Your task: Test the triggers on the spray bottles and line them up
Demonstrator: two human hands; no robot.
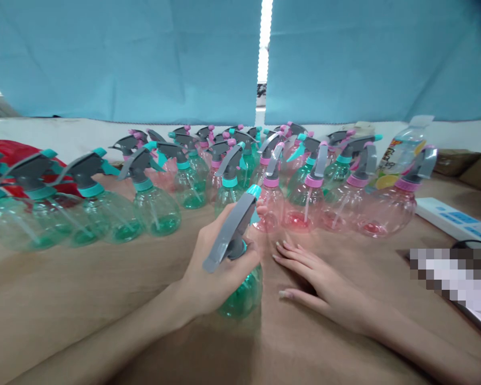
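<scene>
My left hand (212,267) grips a green spray bottle (242,294) by its neck; the bottle stands on the brown table (84,299), its grey trigger (228,232) and teal nozzle pointing up and away. My right hand (312,272) lies flat on the table just right of the bottle, fingers stretched out, holding nothing. Behind both hands stand several green spray bottles (156,206) to the left and several pink spray bottles (300,206) to the right.
A drink bottle with a fruit label (398,155) stands behind the pink ones. A white box with blue print (452,216) and a dark device lie at the right. Red material (12,152) sits far left. Blue curtains (124,59) hang behind.
</scene>
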